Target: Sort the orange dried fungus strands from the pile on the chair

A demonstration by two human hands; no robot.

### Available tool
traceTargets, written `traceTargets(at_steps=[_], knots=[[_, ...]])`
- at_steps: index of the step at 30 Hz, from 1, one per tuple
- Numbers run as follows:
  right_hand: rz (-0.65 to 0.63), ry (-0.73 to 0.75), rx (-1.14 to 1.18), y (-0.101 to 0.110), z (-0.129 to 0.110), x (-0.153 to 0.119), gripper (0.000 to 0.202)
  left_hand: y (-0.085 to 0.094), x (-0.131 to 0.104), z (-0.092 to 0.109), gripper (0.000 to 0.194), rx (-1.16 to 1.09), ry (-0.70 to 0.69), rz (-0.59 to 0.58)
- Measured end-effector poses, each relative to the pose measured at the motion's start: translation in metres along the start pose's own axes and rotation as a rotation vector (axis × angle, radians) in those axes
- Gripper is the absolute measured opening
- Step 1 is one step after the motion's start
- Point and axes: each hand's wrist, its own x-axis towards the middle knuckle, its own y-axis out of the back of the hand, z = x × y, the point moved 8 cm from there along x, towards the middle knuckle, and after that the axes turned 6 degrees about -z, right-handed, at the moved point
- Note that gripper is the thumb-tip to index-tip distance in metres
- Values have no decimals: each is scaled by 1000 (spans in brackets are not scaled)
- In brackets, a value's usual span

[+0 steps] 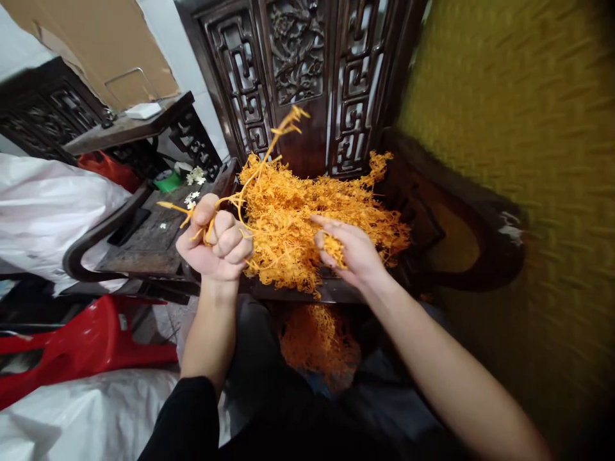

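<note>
Your left hand (214, 240), left of centre, is closed in a fist around an orange branching strand (259, 171) that rises toward the top. Your right hand (353, 253), right of centre, is partly curled, cupping small orange pieces (334, 250) beside the orange heap (307, 205) at the frame's middle.

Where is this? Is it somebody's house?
Maybe a home being used as a small workshop. There's a carved wooden seat, a big pile of orange plastic-looking pieces on it, and bulging white sacks nearby.
</note>
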Motion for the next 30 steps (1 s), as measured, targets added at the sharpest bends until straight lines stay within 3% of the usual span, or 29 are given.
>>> traceTargets(at_steps=[3,8,12,18,23,26,28,30], knots=[[-138,-92,-50,-23,24,-7,48,6,1,7,42,28,-75,-45],[-441,-249,-57,-53,54,-17,23,13,0,22,41,64,-175,-81],[-705,-233,-195,-74,62,-26,54,20,-3,23,43,85,-188,-44],[-683,-214,-316,-83,68,-18,77,26,-4,12,41,184,-85,46],[-747,-112,-369,-101,70,-22,61,7,1,-3,45,220,-34,-121],[-683,-16,-439,-104,64,-25,59,-6,1,-13,46,230,-12,-211],[-626,14,-491,-103,60,-28,57,-8,2,-16,46,240,16,-183],[-639,10,-525,-103,57,-34,54,-4,6,-15,43,236,46,-76]])
